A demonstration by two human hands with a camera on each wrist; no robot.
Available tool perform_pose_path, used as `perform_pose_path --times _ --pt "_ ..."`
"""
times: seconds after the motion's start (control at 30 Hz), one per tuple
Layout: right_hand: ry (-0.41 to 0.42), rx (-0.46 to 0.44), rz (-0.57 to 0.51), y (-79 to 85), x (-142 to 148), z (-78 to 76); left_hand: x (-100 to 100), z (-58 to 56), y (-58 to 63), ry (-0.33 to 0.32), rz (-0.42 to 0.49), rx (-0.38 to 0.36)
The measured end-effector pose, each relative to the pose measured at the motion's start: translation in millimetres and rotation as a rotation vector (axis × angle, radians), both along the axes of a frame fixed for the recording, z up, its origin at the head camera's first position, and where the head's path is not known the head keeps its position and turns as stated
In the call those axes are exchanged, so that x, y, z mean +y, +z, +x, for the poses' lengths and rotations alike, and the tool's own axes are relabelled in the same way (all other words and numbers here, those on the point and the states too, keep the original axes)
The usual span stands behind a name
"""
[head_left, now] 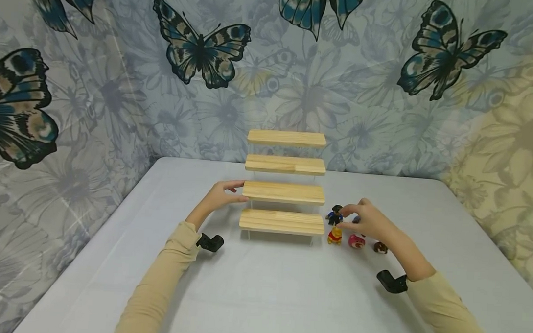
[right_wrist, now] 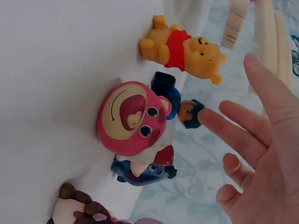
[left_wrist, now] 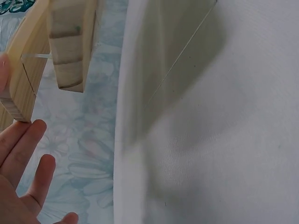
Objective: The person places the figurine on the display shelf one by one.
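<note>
A tiered display shelf with several light wooden boards stands at the middle of the table. My left hand holds the left end of a lower-middle board, thumb at the front corner and a finger at the back. The left wrist view shows fingertips against the board's end. My right hand hovers over small toy figures, fingers spread with nothing between them. Nearest are a dark-haired figure in blue and a yellow bear in a red shirt. A pink bear stands before a blue donkey.
A brown-and-pink figure lies at the near right of the group. Both wrists carry black cameras, one on the left and one on the right. A white cloth covers the table, with butterfly-print fabric behind it.
</note>
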State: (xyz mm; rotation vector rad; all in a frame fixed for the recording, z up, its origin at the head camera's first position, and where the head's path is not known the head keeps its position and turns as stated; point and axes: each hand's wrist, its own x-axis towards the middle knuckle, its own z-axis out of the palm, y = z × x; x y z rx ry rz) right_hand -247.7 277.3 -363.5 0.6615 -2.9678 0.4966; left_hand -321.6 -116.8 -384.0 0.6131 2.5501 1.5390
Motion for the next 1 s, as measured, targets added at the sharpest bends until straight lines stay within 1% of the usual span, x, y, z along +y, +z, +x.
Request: perform_pose_path --times 0.13,0.23,0.3,0.33,0.4,0.57,0.63,0.7,0.8,0.87,1.0 --pt "0.014 -0.053 -0.005 -2.9 1.5 3.0 0.1 0.0 0.5 -0.011 -0.057 0.043" --pt "0.041 -0.061 -0.019 -6.2 1.5 5.8 0.8 -0.3 -0.8 -0.007 -0.098 0.072" --pt "0.045 -0.059 -0.023 -7.3 0.9 7.3 1.2 0.6 -1.5 0.004 -0.104 0.075" --pt "0.048 -0.058 -0.023 -7.3 0.5 7.8 1.4 1.5 -2.3 0.008 -0.096 0.076" --pt "0.051 -0.057 -0.014 -5.9 -0.6 8.6 3.9 10.4 5.0 0.007 -0.072 0.069" --pt "0.022 -0.078 0.022 -4.9 -4.5 7.1 2.6 12.0 -1.5 0.015 -0.018 0.068" --pt "0.003 -0.091 0.021 -5.6 -7.0 7.1 -0.8 5.1 -12.0 0.016 -0.008 0.078" --pt "-0.013 -0.102 0.006 -5.7 -9.4 8.5 -1.4 5.5 -11.8 0.011 0.005 0.084" --pt "-0.031 -0.125 -0.023 -6.6 -12.2 10.3 -1.0 5.2 -9.2 0.0 0.016 0.09" --pt "-0.037 -0.124 -0.025 -8.6 -12.3 10.4 0.0 6.2 -6.3 -0.008 0.034 0.069" --pt "-0.035 -0.086 -0.001 -12.7 -10.1 9.2 5.2 14.7 4.8 -0.044 0.101 0.026"
